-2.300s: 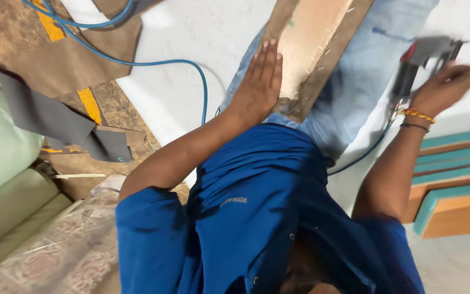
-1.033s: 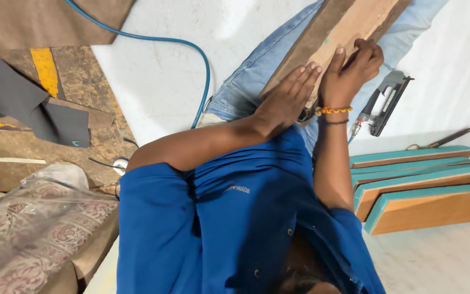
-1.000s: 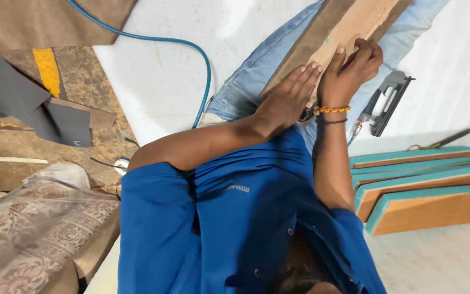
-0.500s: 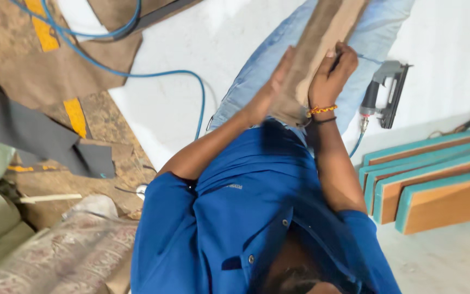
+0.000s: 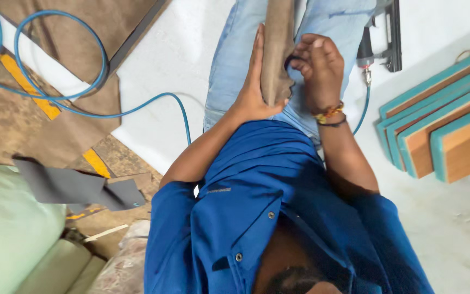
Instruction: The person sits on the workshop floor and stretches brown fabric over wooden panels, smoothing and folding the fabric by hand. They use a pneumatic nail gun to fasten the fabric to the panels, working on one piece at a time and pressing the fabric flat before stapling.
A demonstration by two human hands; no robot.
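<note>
1. The brown fabric-covered board (image 5: 277, 49) now stands edge-on over the jeans (image 5: 235, 60), running up out of frame (half a second ago it sat tilted, broad face showing).
2. The blue air hose (image 5: 101, 76) loops across more of the floor than before.
3. The left hand (image 5: 254, 90) lies flat and open along the board's left side, thumb under its end.
4. The right hand (image 5: 319, 68) has curled, fingers pinching fabric at the board's right edge.
5. The staple gun (image 5: 382, 38) lies just beside the right leg.

We are pressing the left hand (image 5: 254, 92) flat against a brown board (image 5: 276, 49) | right hand (image 5: 319, 68) gripping its edge | staple gun (image 5: 384, 38) lying beside.
</note>
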